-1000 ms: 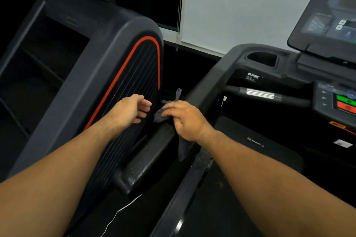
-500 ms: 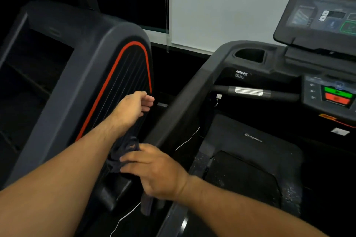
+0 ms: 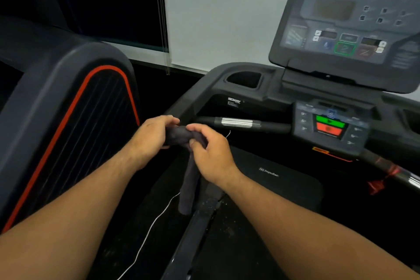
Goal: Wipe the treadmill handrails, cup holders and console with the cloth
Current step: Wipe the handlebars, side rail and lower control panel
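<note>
A dark grey cloth (image 3: 186,179) is held between both hands in the middle of the view, its tail hanging down over the treadmill's left side. My left hand (image 3: 148,136) grips one end of its bunched top. My right hand (image 3: 211,154) pinches the other end. Behind them runs the front handlebar with a silver sensor (image 3: 236,122). The left cup holder (image 3: 244,79) sits in the dark dash. The console screen (image 3: 345,22) rises at the upper right, with a small control panel (image 3: 329,125) of green and red buttons below it.
Another machine with an orange-trimmed black housing (image 3: 68,125) stands close on the left. A thin white cord (image 3: 145,238) trails down the gap between the two machines. A right handlebar with red tape (image 3: 391,170) juts in at the right edge. A white blind hangs behind.
My right hand lifted the cloth off the left handrail and brought it up to the centre. My left hand left the neighbouring machine and took hold of the cloth. The view shifted right towards the console.
</note>
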Available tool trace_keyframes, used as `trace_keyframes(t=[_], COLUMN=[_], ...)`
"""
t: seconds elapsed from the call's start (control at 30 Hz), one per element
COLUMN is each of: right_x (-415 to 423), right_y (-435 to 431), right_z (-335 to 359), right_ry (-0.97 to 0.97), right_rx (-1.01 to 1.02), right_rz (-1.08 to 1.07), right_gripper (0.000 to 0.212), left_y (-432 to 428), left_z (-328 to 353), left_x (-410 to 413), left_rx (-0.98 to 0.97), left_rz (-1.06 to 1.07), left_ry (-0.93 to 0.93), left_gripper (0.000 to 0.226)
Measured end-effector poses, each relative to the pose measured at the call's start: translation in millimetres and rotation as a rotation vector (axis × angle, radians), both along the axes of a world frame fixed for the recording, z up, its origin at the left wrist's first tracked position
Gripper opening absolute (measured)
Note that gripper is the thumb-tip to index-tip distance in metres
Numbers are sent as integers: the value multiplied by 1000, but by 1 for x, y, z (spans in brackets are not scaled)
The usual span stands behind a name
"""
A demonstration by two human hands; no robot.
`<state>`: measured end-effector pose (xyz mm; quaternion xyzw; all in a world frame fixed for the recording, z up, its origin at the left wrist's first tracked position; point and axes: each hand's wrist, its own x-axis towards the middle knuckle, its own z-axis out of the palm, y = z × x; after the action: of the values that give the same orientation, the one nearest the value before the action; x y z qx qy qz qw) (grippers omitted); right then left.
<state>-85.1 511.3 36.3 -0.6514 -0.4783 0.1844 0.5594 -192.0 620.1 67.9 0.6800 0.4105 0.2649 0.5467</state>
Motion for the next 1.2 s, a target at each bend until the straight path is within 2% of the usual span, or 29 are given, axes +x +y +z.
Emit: trace_keyframes(t=[0.17, 0.23, 0.37, 0.5, 0.6, 0.67, 0.77, 0.83, 0.9, 1.03, 1.13, 1.2], right_x=[85, 117, 176, 227, 254, 273, 305, 327, 348, 368, 363, 364], right_y=[-46, -71, -120, -166, -199, -219, -242, -254, -261, -256, -248, -247], right_z=[12, 10, 3, -5, -5, -4, 0, 5, 2, -35, -55, -60], right_ry=[39, 39, -5, -35, 123, 180, 17, -51, -105, -421, -493, -621], right_rx=[35, 37, -20, -210, -346, -342, -293, -218, -232, -640, -634, -638], right_rz=[-188, -264, -435, -515, -428, -424, -634, -802, -880, -746, -705, -686], right_gripper=[32, 35, 33, 30, 25, 19, 15, 12, 12, 20, 19, 24], left_y=[-48, -66, -107, -147, -172, -188, -208, -215, -217, -220, -224, -222], left_z=[-2, -4, -16, -22, -22, -26, -29, -29, -29, -31, -35, -40], left_x=[91, 129, 205, 267, 302, 323, 350, 364, 375, 388, 393, 396], left_rx=[-102, -85, 117, 403, 540, 566, 589, 663, 758, 827, 853, 869], left_rz=[-102, -157, -296, -362, -388, -434, -465, -470, -494, -478, -490, -489], left_ry=[-55, -48, 59, 143, 152, 148, 121, 122, 157, 190, 204, 204], left_gripper=[27, 23, 19, 18, 18, 19, 18, 16, 17, 21, 24, 25])
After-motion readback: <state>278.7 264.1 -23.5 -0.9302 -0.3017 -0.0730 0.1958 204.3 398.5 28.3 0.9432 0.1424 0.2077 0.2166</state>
